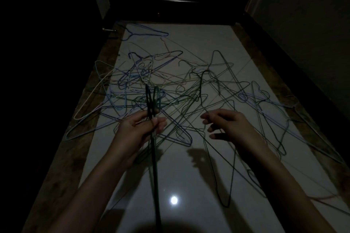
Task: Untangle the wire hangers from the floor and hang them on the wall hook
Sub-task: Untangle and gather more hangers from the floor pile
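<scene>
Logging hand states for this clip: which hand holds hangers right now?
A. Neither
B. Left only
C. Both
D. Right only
B: the left hand grips a few dark hangers seen edge-on, while the right hand hovers over the pile with fingers loosely spread and no wire plainly in its grasp.

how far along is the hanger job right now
Early on. Done: nothing visibly hung; no wall hook is in view. In hand: the left hand grips a few dark wire hangers seen edge-on, lifted clear of the heap. The right hand hovers open over the pile, holding nothing. Left: a large tangle of hangers spreads across the pale floor, plus a loose blue one at the far end.
</scene>
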Demonstrator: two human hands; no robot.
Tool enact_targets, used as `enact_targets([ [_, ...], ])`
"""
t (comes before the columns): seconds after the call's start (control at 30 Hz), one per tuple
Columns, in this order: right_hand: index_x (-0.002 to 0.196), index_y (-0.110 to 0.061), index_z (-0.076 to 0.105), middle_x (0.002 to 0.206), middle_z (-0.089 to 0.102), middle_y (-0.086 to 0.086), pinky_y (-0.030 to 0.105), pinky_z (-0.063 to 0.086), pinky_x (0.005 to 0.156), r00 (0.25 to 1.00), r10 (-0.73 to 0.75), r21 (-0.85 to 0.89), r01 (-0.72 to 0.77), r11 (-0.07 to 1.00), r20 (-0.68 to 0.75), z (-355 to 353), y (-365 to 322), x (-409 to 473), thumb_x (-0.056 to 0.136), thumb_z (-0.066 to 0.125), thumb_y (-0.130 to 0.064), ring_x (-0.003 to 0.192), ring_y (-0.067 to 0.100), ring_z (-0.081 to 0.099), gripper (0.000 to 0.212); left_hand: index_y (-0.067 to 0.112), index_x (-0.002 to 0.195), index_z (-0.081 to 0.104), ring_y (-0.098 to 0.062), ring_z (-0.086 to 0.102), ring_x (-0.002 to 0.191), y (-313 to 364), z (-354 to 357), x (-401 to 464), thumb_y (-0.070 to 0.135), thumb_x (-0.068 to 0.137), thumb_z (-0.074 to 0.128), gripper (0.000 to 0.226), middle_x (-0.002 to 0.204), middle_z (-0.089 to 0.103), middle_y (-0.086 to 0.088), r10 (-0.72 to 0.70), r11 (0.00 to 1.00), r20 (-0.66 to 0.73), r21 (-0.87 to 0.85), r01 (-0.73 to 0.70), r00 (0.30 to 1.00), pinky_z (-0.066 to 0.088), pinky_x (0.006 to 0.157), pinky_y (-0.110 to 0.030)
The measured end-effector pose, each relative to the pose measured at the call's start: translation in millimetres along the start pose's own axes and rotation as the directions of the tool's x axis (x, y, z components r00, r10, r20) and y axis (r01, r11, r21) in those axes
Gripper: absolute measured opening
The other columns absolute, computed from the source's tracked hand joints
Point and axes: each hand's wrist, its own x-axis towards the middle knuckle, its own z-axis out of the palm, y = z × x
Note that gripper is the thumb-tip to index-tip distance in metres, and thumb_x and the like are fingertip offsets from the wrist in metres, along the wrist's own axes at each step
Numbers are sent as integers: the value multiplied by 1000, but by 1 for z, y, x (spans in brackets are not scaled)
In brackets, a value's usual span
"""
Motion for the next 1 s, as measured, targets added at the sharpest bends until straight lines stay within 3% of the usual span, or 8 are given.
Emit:
enact_targets([
  [0.13,93,-8,66,76,60,3,15,47,53,997,3,22,-5,1000,81,17,9,0,91,51,-4,60,9,54,15,2,92,64,-18,71,78,-7,13,1,-6,84,55,14,84,73,-14,-46,999,0,-28,46,999,57,75,-23],
  [0.3,86,-20,65,76,62,-3,15,50,59,985,-79,-150,102,983,150,35,26,-5,89,57,-9,64,7,58,14,3,93,63,-16,71,78,-19,19,1,-7,87,53,15,82,72,-12,-77,997,-10,-28,77,997,57,71,-22],
  [0.43,81,-21,62,73,60,-3,36,53,72,982,-84,-273,129,953,171,47,41,-9,87,60,-14,70,14,60,9,6,94,63,-15,71,78,-23,17,2,-6,88,52,18,82,72,-12,-90,995,-14,-45,90,996,56,66,-19],
  [0.5,81,-24,60,74,60,-4,39,52,74,980,-106,-314,156,936,171,50,46,-10,87,60,-16,71,15,61,10,9,101,63,-15,71,78,-24,16,1,-6,87,54,22,85,73,-11,-108,994,-8,-24,108,994,55,65,-19],
  [0.7,82,-31,53,76,55,-13,13,43,62,957,-175,-409,259,875,232,54,50,-11,89,58,-20,65,0,52,14,11,98,65,-15,71,75,-27,16,0,-4,83,59,22,80,74,-7,-133,990,31,50,132,991,54,61,-20],
  [0.8,91,-25,58,78,53,-16,14,41,64,938,-177,-443,299,845,297,53,49,-10,90,56,-23,71,3,53,3,7,89,66,-15,71,72,-30,15,2,-5,81,61,16,77,74,-7,-145,988,18,61,144,989,55,61,-20],
  [0.87,96,-21,62,79,55,-18,17,44,68,927,-143,-424,291,858,347,47,55,-4,92,53,-25,73,4,55,10,5,88,66,-16,70,72,-33,12,3,-5,78,62,15,77,73,-8,-155,986,18,65,153,988,56,63,-20],
  [1.0,92,-15,62,79,60,-10,11,44,62,959,-28,-393,142,908,282,28,89,20,93,52,-22,68,3,57,12,3,87,65,-14,70,70,-36,10,5,-9,78,61,16,75,73,-8,-153,987,-8,44,153,988,55,63,-17],
])
